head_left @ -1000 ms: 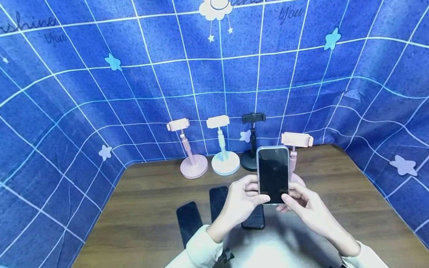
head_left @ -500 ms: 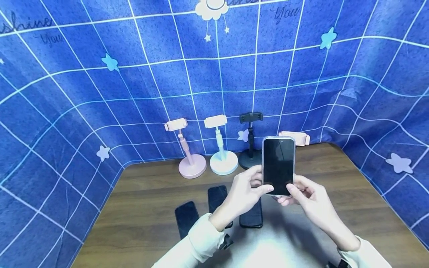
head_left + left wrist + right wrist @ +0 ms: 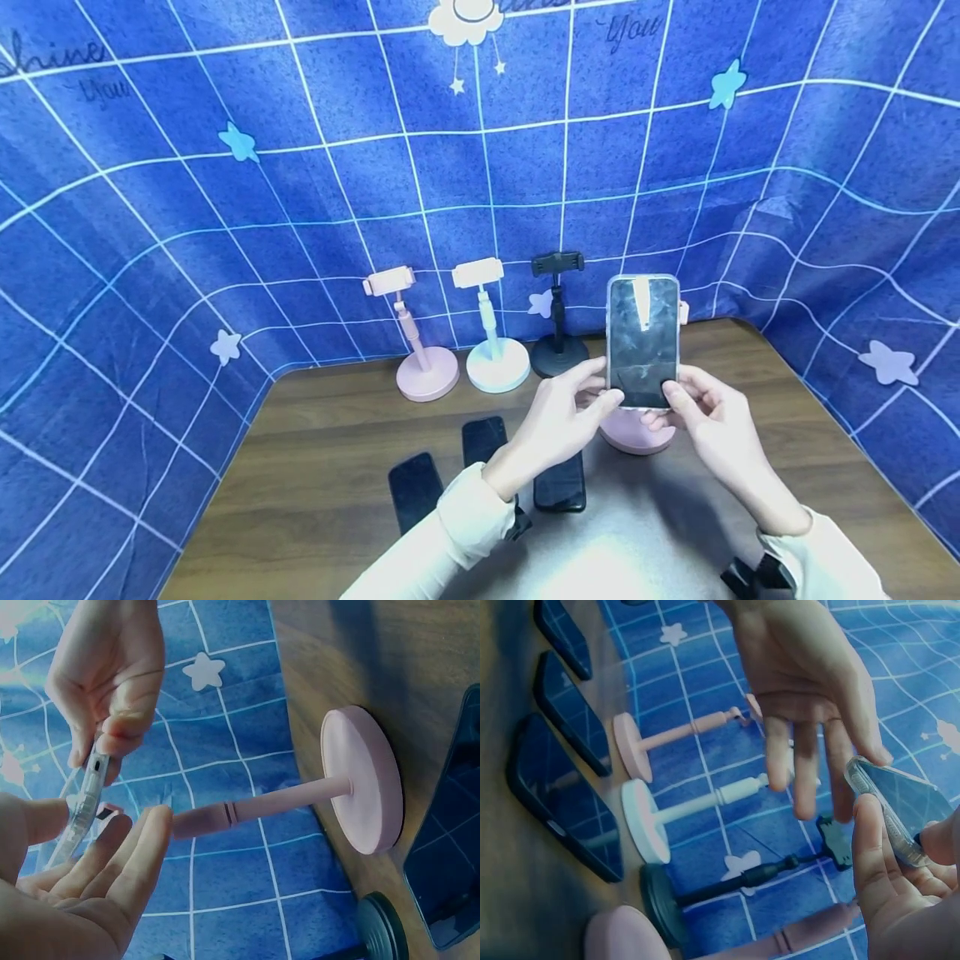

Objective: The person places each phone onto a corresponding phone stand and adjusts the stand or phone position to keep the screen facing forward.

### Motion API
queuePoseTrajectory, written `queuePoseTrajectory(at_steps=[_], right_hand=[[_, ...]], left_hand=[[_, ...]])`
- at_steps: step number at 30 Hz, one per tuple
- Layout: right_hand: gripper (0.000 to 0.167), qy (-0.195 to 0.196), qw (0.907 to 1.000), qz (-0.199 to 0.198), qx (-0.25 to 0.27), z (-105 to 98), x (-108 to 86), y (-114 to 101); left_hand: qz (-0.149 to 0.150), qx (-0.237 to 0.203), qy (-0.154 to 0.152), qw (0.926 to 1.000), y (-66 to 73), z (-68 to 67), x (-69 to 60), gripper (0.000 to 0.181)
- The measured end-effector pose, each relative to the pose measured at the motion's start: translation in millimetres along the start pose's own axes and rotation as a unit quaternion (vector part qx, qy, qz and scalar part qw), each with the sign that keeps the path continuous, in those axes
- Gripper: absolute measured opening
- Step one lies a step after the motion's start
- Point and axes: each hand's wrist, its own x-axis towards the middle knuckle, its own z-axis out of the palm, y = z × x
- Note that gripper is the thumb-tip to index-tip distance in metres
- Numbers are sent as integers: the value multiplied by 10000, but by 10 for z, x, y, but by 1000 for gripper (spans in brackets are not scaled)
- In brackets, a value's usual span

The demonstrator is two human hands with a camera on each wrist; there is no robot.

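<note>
A smartphone in a clear case [image 3: 643, 350] stands nearly upright, its dark screen facing me and catching a reflection. At its lower left corner my left hand [image 3: 558, 421] pinches it, thumb on the front and fingers behind. My right hand [image 3: 716, 425] grips the lower right edge the same way. Behind the phone stands a pink phone stand [image 3: 637, 435]; its clamp is mostly hidden in the head view. The left wrist view shows the phone's thin edge [image 3: 84, 810] close to the top of that stand's stem [image 3: 262, 804]. Whether they touch, I cannot tell.
Along the back of the wooden table [image 3: 315, 450] stand another pink stand [image 3: 427, 375], a white stand [image 3: 498, 367] and a black stand [image 3: 558, 358]. Three dark phones lie flat at front left: one phone [image 3: 414, 492], a middle phone [image 3: 483, 442] and a right phone [image 3: 561, 487]. Blue curtain [image 3: 337, 183] encloses the table.
Both hands have raised the phone and carried it rightward, so it now covers most of the right pink stand's clamp. A reflection has appeared on its screen. The view has shifted slightly.
</note>
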Motion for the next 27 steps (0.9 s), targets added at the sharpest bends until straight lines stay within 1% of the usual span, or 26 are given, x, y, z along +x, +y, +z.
queuePoseTrajectory(at_steps=[4, 8, 12, 17, 20, 24, 27], right_hand=[[20, 86, 9997, -129, 205, -66, 95, -9], [19, 200, 9991, -101, 362, -126, 185, -26], [16, 251, 9989, -70, 382, -169, 255, -27], [16, 238, 9987, -199, 394, -183, 296, -12], [17, 231, 9984, -274, 436, -179, 309, -1], [16, 256, 9982, -257, 481, -185, 326, 9], [16, 278, 9982, -244, 463, -194, 340, 18]], left_hand=[[86, 69, -63, 9999, -12, -1, 19, 42], [234, 105, -101, 9996, -32, -1, 52, 38], [282, 149, -85, 9995, -57, -15, 100, 36], [310, 200, -46, 9993, -85, -34, 164, 37], [386, 212, -11, 9990, -86, -47, 200, 37], [538, 295, 100, 9981, -69, -60, 258, 37], [519, 278, 241, 9980, -50, -59, 304, 35]])
